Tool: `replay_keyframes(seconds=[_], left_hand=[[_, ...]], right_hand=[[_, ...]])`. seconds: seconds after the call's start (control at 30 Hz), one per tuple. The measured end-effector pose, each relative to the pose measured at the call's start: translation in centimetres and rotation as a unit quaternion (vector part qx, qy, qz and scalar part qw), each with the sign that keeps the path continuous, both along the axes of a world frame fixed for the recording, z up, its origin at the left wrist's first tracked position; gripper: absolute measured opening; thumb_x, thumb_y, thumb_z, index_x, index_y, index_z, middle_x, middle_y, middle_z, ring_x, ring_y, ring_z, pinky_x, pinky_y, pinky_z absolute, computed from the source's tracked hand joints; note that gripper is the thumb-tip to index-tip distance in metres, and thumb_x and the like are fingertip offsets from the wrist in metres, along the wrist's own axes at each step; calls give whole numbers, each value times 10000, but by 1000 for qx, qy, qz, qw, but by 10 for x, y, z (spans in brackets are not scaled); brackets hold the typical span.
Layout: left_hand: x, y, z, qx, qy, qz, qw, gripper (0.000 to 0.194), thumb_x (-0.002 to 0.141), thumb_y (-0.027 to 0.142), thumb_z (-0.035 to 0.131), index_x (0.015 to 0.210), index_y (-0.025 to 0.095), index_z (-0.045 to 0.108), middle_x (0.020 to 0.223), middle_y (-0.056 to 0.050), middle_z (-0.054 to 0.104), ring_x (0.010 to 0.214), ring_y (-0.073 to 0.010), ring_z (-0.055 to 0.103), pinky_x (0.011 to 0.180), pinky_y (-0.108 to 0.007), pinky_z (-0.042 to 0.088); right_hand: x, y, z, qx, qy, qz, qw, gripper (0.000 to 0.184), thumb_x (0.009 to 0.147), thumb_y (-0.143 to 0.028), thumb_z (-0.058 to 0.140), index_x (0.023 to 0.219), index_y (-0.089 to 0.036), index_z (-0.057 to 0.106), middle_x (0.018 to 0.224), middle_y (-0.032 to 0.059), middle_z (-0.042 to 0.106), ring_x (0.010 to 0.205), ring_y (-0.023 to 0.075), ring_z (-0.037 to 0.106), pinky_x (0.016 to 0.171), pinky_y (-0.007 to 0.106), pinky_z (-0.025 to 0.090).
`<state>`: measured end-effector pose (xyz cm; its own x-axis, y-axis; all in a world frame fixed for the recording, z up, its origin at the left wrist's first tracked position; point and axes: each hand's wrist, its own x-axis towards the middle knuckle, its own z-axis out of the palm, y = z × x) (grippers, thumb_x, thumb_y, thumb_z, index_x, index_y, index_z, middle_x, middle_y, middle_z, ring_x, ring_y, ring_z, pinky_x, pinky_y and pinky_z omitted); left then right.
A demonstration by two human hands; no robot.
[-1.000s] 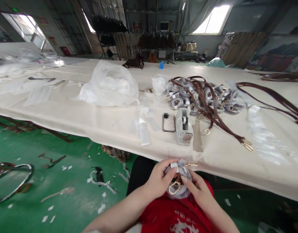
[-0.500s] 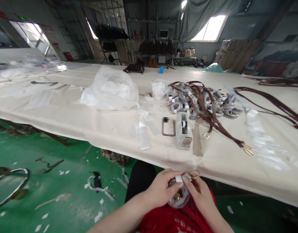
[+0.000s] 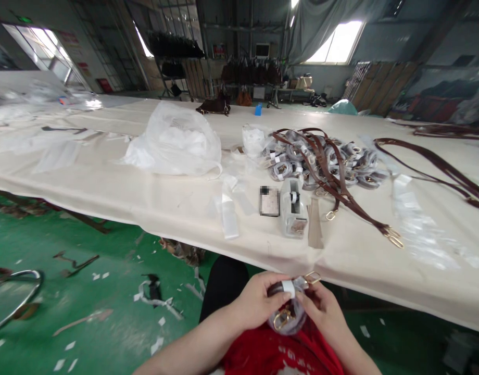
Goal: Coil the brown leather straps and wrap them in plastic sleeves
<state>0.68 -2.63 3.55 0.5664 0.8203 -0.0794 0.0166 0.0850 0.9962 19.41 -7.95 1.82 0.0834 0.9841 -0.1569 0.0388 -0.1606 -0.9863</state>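
Observation:
Over my lap, below the table's front edge, I hold a coiled strap (image 3: pixel 291 324) wrapped in clear plastic, with a white band round its top and gold clasps showing. My left hand (image 3: pixel 259 301) grips its left side, thumb pressed near the white band. Closed on the opposite side is my right hand (image 3: pixel 320 302), its thumb by the band, and one gold clasp (image 3: pixel 312 277) sticks out above its fingers. On the table ahead stands a tape dispenser (image 3: pixel 293 208). Behind it lies a pile of similar wrapped coiled straps (image 3: pixel 281 170), with loose brown straps (image 3: pixel 343 192) across it.
A large translucent plastic bag (image 3: pixel 177 140) sits left of the pile. Clear plastic sleeves (image 3: pixel 415 224) lie at the right, near a long brown strap (image 3: pixel 427 156). Beside the dispenser are a blurred-out rectangular item (image 3: pixel 269 202) and a grey-brown strip (image 3: pixel 315 224). Scraps litter the green floor (image 3: pixel 122 323).
The coil has turned slightly in my hands, so its white band and lower gold clasp show more fully. My head view has shifted a little. Things on the table stay put.

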Motion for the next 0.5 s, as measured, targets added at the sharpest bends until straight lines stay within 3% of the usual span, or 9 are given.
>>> replay_keyframes(seconds=[0.33,0.5], left_hand=[[3,-1,6,72,105,11,992,367,802,281,685,1145,156,726,1077,-104,722,975,-237,660,921,-321,498],[3,1,5,69,108,15,992,351,798,254,671,1132,161,729,1059,-100,714,978,-229,653,925,-311,493]], right_hand=[[-3,1,14,-10,-128,14,992,224,837,-379,626,884,-160,640,828,84,736,749,250,689,684,311,536],[-4,2,18,33,-281,12,959,163,838,-338,595,844,-179,632,788,78,714,720,247,657,709,339,505]])
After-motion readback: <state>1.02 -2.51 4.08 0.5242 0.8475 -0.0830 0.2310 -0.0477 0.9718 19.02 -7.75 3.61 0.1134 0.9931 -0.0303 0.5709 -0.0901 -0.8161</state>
